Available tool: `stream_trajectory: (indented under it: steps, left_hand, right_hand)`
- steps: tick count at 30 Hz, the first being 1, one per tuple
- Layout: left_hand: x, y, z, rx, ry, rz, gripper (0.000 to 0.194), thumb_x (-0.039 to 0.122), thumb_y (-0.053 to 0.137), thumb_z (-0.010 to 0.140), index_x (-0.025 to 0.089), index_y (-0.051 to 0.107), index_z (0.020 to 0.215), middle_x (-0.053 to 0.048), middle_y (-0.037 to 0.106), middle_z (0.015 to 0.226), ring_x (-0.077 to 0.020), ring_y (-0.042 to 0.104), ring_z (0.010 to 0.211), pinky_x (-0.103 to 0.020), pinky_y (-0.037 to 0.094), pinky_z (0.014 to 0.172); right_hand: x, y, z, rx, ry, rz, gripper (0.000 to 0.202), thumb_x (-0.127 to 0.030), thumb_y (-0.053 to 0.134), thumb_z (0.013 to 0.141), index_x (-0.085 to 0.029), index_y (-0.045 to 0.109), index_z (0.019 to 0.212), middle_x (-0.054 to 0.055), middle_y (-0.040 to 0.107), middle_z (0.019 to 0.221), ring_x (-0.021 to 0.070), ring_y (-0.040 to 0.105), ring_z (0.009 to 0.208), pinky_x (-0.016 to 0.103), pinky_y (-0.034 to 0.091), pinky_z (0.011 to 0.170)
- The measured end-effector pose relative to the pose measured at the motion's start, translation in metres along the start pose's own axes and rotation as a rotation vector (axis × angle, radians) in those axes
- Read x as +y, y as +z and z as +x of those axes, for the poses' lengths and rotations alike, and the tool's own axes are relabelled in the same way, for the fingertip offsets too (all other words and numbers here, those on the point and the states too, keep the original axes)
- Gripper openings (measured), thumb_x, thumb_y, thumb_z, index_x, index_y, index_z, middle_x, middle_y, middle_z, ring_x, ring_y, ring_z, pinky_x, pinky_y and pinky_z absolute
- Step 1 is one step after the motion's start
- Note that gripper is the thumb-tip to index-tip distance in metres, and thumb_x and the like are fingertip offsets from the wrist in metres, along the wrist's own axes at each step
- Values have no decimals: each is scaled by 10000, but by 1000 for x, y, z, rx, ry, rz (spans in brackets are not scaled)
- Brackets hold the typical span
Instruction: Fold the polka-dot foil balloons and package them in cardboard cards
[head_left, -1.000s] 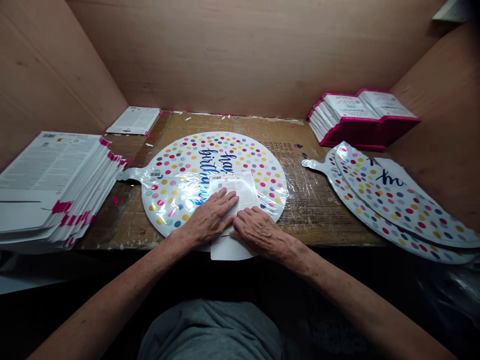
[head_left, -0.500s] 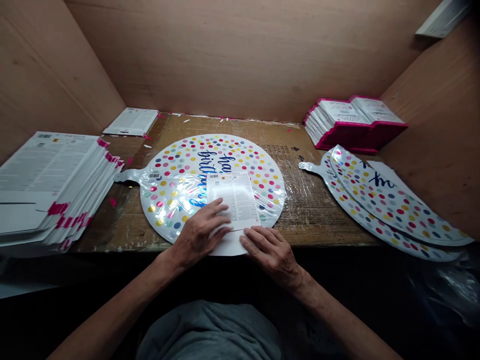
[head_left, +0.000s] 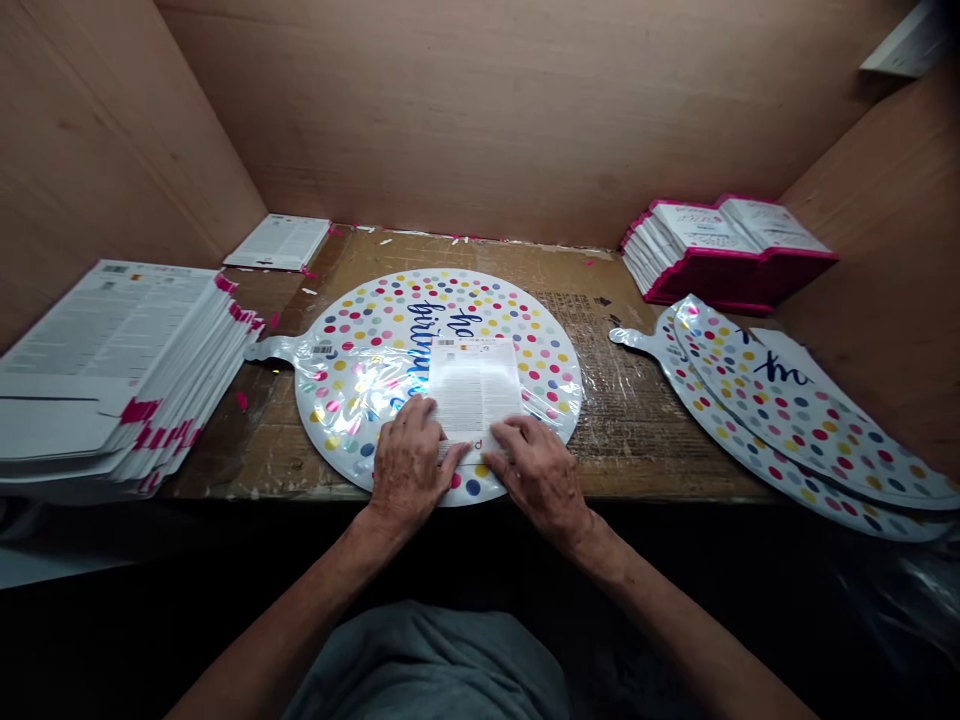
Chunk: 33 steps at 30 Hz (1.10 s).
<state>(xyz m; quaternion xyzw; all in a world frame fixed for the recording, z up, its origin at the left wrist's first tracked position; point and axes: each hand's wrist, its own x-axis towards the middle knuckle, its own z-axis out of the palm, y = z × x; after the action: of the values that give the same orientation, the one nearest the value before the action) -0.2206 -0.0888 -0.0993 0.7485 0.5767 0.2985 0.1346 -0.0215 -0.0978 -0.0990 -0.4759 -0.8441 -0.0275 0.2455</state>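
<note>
A round white foil balloon [head_left: 352, 400] with coloured dots and blue lettering lies flat on the cardboard-topped table, its neck to the left. On its near middle rests a white printed card [head_left: 474, 385], whose near edge is folded up. My left hand [head_left: 409, 460] holds the card's lower left corner, thumb at the fold. At the lower right corner, my right hand [head_left: 538, 472] grips the same fold between thumb and bent fingers.
Stacked larger printed cards [head_left: 112, 340] with pink edges stand at the left, a small card pile [head_left: 279, 242] behind them. Pink-edged folded cards [head_left: 731, 250] sit at the back right. More dotted balloons [head_left: 795, 420] lie at the right. Wooden panels [head_left: 487, 120] enclose the table.
The card's near flap, flat before, is now folded up over the card. Both hands have moved forward onto the fold and closed on it. The view has shifted slightly.
</note>
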Motion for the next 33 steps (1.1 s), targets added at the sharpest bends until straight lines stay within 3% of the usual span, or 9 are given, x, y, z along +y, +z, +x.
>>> stream_trajectory:
  steps: [3,5,8,14,19,23,27,30,33]
  left_hand:
    - [-1,8,3,72,-80,37,276,404,683,796,164,580,888,-270,478,1394,-430,438,1306,-589,382,998]
    - [2,8,0,104,-119,-10,420,452,737,739,163,574,997,-262,455,1422,-431,434,1306,-582,365,1022]
    - [16,-1,-8,160,-238,-164,564,501,774,681,173,585,1099,-207,575,1300,-406,517,1215,-553,381,1025]
    - [33,-18,-9,69,-692,-984,466,487,762,704,140,655,996,-92,723,864,-229,676,687,-332,548,625]
    - [15,-19,9,216,-748,-1278,513,409,828,636,111,655,1017,-89,733,915,-181,680,677,-285,559,612]
    - [1,-24,19,298,-697,-1173,465,454,808,642,119,676,936,-69,728,871,-179,679,735,-262,549,665]
    - [-13,-33,23,266,-711,-1035,430,497,768,667,136,678,883,-49,718,792,-168,663,654,-250,531,595]
    - [-25,-41,24,295,-707,-1004,385,484,752,679,134,679,822,-44,704,738,-173,661,658,-239,523,585]
    - [-39,-54,27,328,-672,-1047,391,441,762,672,129,688,895,-41,710,777,-174,662,687,-247,541,616]
  right_hand:
    - [11,-1,-16,16,-232,-73,493,-482,552,924,-109,605,1242,213,580,1298,314,527,1201,469,447,979]
    - [17,-6,-28,60,-330,-60,416,-412,599,916,-115,627,1206,178,644,1225,284,576,1139,434,469,951]
    - [19,-14,-35,182,-311,-4,218,-199,629,912,-144,657,1121,97,729,1032,202,652,971,338,506,861]
    - [-3,-9,1,340,-288,93,196,-177,623,915,-164,646,1109,83,732,1032,194,653,988,348,486,903]
    - [-23,8,48,213,-122,83,179,-343,616,922,-168,651,931,79,696,927,203,626,846,326,452,781]
    - [-42,7,87,-121,-41,41,157,-306,657,888,-173,609,819,45,650,819,176,600,725,282,410,653]
    - [-59,5,120,-356,29,2,120,-269,687,850,-177,610,846,53,656,831,183,613,727,273,370,592]
    - [-58,15,137,-386,-26,100,79,-223,660,852,-182,601,819,49,656,836,169,601,695,266,355,572]
    - [-50,31,145,-285,-55,489,162,-249,612,885,-188,555,747,11,631,752,135,575,657,239,390,596]
